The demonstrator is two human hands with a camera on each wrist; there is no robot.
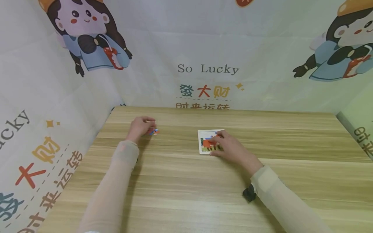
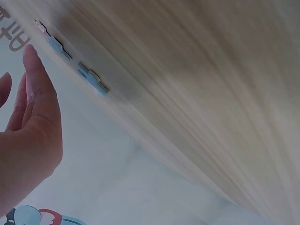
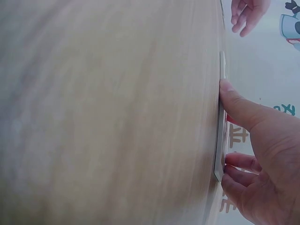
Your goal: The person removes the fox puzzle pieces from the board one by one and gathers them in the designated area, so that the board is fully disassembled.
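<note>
A small jigsaw puzzle [image 1: 205,149] with a white frame and a red, green and blue picture lies on the table. My right hand [image 1: 230,147] holds it from above, thumb at the near edge and fingers across the picture and far side, covering its right part. In the right wrist view, the thumb and curled fingers of the right hand [image 3: 267,150] touch the thin board [image 3: 219,145]. Farther left, my left hand [image 1: 141,127] hovers beside loose puzzle pieces [image 1: 155,132]. In the left wrist view, the left hand [image 2: 40,117] is apart from several blue pieces [image 2: 91,79].
A wood-grain table [image 1: 180,187] spreads under both arms. Printed cloth [image 1: 157,48] with cartoon figures and lettering hangs behind and to the left. A black object [image 1: 249,193] shows beneath the right sleeve at the wrist.
</note>
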